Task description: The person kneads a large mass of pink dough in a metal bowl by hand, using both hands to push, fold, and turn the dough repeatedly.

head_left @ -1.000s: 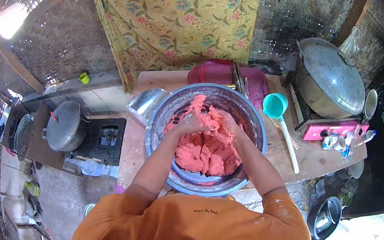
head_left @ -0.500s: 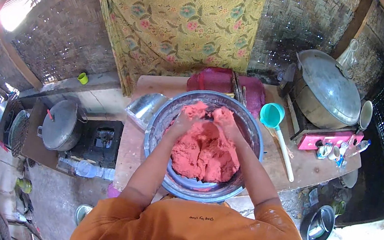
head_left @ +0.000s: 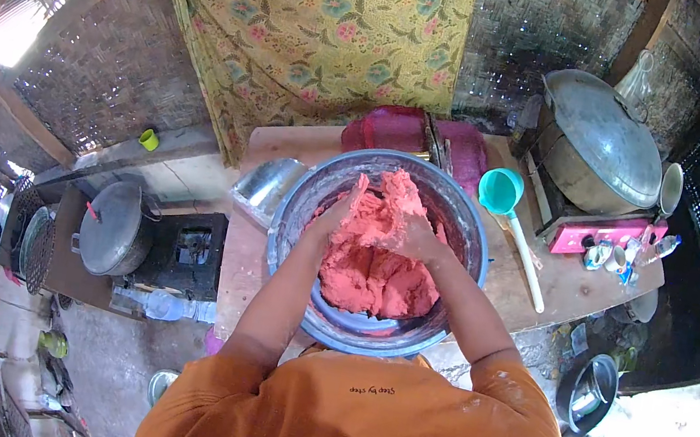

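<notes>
A large mass of crumbly pink dough (head_left: 378,288) fills much of a wide blue-grey basin (head_left: 282,299) on the table. Both my hands are inside the basin, coated with dough. My left hand (head_left: 336,216) presses against the left side of a raised lump (head_left: 401,192), its fingers pointing away from me. From the other side my right hand (head_left: 416,237) grips that lump, with its fingertips buried in dough. Flour-like smears line the basin's inner wall.
The basin stands on a wooden table (head_left: 262,149). A teal dipper (head_left: 501,190) with a white handle lies right of it, a shiny metal vessel (head_left: 267,190) left, purple-pink bundles (head_left: 386,129) behind. A big lidded pot (head_left: 601,143) sits at the far right, above a pink box (head_left: 596,239).
My hands have come closer together from the basin's far side. My right hand has moved nearer and inward, and a lump of dough now rises between the hands. The view has shifted slightly.
</notes>
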Available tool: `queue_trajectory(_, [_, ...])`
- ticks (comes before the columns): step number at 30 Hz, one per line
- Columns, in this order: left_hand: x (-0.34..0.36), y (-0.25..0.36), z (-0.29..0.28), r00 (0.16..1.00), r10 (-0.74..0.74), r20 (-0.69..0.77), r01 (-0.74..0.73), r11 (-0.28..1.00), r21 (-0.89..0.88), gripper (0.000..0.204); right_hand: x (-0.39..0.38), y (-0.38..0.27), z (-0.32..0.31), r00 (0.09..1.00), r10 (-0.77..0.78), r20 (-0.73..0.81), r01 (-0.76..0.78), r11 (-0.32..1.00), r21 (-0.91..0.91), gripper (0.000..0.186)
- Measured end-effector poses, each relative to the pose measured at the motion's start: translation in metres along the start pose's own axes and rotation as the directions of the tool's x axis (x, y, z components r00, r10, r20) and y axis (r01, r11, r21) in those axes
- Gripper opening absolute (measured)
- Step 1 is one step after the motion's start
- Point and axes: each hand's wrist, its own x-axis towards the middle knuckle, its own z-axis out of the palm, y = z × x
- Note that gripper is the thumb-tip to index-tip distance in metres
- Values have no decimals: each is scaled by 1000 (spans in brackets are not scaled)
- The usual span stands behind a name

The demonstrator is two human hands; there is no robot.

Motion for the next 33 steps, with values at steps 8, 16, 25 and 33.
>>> queue_trajectory(8, [1,19,-1,946,-69,318,290,622,-727,85,3,11,19,1000,30,-3,-30,997,-67,76])
queue_trajectory(16, [3,13,-10,952,-62,299,286,530,-799,86,-4,-25,11,968,-206,-142,218,973,76,62])
queue_trajectory(25, [5,-1,-20,956,30,290,231,531,-815,86,4,0,41,901,-308,-305,430,727,535,39])
queue_trajectory(33, [10,-2,-1,968,8,252,189,639,-746,79,29,41,57,891,204,-406,285,444,849,28])
